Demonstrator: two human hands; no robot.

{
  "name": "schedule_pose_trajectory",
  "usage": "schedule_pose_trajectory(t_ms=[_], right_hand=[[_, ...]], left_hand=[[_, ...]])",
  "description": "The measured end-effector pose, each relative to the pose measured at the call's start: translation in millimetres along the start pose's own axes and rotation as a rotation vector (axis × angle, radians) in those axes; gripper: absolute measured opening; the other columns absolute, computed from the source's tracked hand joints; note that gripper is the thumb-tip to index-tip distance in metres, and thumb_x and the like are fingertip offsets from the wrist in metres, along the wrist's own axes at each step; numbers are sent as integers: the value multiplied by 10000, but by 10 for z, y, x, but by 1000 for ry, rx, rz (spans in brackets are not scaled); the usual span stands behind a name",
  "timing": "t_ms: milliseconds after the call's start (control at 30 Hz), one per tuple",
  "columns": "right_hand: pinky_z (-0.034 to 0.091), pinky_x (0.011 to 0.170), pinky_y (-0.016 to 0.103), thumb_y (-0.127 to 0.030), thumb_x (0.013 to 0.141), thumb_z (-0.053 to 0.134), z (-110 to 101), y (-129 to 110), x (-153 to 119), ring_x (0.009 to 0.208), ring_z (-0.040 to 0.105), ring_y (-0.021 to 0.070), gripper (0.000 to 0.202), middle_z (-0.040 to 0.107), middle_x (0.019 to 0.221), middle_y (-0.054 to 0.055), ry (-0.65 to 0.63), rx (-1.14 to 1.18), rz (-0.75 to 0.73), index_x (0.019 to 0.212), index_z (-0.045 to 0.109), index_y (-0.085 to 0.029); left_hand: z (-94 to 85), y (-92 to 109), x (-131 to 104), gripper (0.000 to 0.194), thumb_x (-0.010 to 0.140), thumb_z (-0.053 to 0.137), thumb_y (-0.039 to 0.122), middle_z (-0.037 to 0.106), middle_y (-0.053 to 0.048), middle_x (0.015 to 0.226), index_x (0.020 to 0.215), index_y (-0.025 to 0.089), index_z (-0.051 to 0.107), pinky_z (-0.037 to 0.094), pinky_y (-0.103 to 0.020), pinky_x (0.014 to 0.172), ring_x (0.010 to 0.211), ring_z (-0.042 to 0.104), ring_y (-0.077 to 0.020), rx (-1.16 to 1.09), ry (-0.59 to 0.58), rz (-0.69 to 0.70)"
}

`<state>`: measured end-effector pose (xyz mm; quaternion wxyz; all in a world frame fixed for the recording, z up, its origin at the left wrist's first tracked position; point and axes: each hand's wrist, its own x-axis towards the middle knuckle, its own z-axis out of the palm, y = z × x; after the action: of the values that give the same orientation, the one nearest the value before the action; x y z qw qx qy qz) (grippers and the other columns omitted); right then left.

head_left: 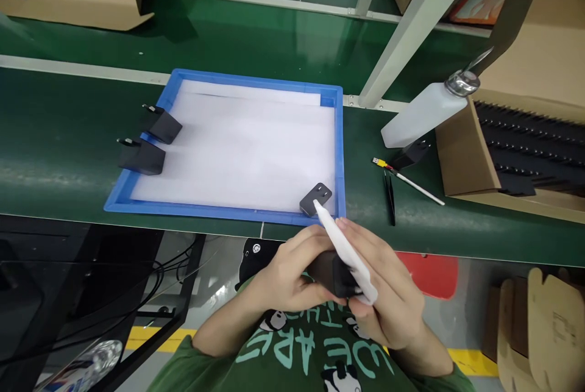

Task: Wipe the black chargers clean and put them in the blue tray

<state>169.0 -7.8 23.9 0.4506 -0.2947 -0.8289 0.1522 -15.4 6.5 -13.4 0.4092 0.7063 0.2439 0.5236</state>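
Observation:
Fingers of my left hand (292,270) are wrapped round a black plug adapter (336,273), held in front of my shirt. My right hand (388,285) grips a folded white wiping cloth (342,245) against the adapter's side. Just beyond the cloth's tip, another black adapter (315,199) lies at the near right corner of a blue tray (339,154) lined with white sheet. Two more adapters, one farther back (163,125) and one nearer (142,156), rest on the tray's left rim with their pins pointing left.
A white dispenser bottle (423,114) stands right of the tray. Near it lie black tweezers (390,197), a thin white stick (418,189) and another black adapter (410,154). An open carton (466,154) holds rows of black adapters. A slanted metal post (402,44) rises behind.

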Motion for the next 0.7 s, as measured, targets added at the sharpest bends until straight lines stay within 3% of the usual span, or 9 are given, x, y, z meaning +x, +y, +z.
schedule_pose_trajectory(t_ms=[167, 233, 367, 467, 600, 700], right_hand=[[647, 946, 428, -101, 997, 587, -62, 6, -65, 1258, 653, 278, 392, 652, 1414, 170, 92, 119, -58, 1384, 632, -64], [636, 929, 408, -125, 975, 628, -81, 23, -48, 1178, 665, 251, 326, 659, 1356, 135, 102, 229, 13, 1296, 679, -121], [595, 965, 428, -240, 1018, 575, -110, 21, 29, 1181, 618, 261, 292, 573, 1373, 145, -60, 321, 154, 1280, 670, -156], [569, 1005, 458, -122, 986, 564, -156, -15, 31, 1215, 605, 277, 338, 569, 1375, 161, -106, 264, 109, 1315, 643, -131], [623, 881, 406, -40, 929, 636, -268, -88, -44, 1157, 658, 282, 374, 639, 1360, 177, -95, 17, 64, 1295, 681, -103], [645, 802, 388, 24, 893, 619, -331, -93, -115, 1100, 697, 281, 509, 656, 1391, 176, -36, -50, 50, 1383, 664, -110]], left_hand=[[20, 18, 48, 535, 887, 737, 600, 715, -74, 973, 1231, 199, 654, 587, -284, 758, 834, 684, -197, -117, 58, -23], [-6, -12, 74, 565, 880, 724, 630, 706, -67, 948, 1238, 200, 648, 581, -284, 760, 836, 685, -199, -153, 18, -15], [-75, -53, 89, 612, 896, 704, 630, 716, -87, 1011, 1321, 197, 618, 589, -303, 845, 927, 711, -222, -167, -68, -19], [-102, -26, 85, 600, 895, 726, 603, 721, -97, 1033, 1315, 188, 622, 583, -284, 826, 927, 707, -214, -141, -81, -14], [-107, 21, 97, 541, 868, 747, 623, 724, -75, 914, 1173, 180, 689, 578, -289, 731, 798, 672, -195, -196, -24, -63], [-122, -16, 115, 535, 871, 755, 614, 752, -99, 960, 1188, 185, 715, 591, -324, 764, 840, 693, -218, -198, -32, -91]])
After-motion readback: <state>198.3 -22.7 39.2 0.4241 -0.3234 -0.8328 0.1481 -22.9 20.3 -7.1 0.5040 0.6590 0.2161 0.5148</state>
